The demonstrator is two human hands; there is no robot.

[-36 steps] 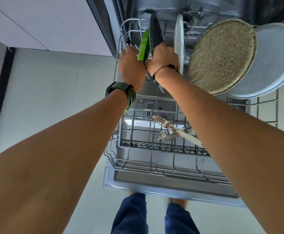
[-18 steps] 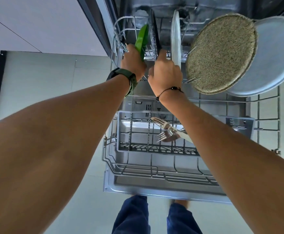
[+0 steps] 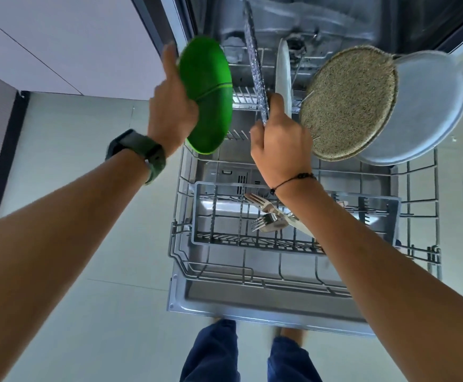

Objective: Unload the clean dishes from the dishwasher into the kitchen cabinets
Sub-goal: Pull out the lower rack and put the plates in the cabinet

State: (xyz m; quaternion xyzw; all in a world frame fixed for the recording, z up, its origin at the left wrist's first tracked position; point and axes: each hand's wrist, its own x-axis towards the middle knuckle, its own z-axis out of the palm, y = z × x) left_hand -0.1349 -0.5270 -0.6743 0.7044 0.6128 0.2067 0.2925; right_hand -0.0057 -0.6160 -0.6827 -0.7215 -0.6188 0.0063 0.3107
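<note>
Near the top centre of the frame our left hand (image 3: 174, 106) grips the green plate (image 3: 207, 95) by its left rim, fingers curled behind it and the index finger pointing up along the edge; the plate is lifted off the rack (image 3: 420, 183), tilted so its face turns toward us, and hangs over the rack's left side. Just right of it, our right hand (image 3: 281, 144) pinches the lower edge of the dark plate (image 3: 255, 70), thumb on one face and fingers on the other; that plate stands on edge, seen nearly side-on, and we cannot tell whether its bottom still sits between the tines. Beside it to the right, a white plate (image 3: 283, 70) stands upright in the rack, just behind our right thumb. Farther right, a speckled plate (image 3: 349, 103) leans toward us, overlapping a grey plate (image 3: 428, 111) behind it in the upper right of the frame. Below our right wrist, in the centre, the cutlery basket (image 3: 205, 213) holds forks (image 3: 266, 216), their tines pointing left, partly hidden by our forearm. The rack is pulled out over the open dishwasher door (image 3: 252, 301) in the lower centre. A watch (image 3: 139, 153) sits on our left wrist and a thin cord bracelet (image 3: 293, 180) on the right. At the bottom centre our legs in blue trousers (image 3: 211, 357) stand on the pale floor (image 3: 87, 133).
</note>
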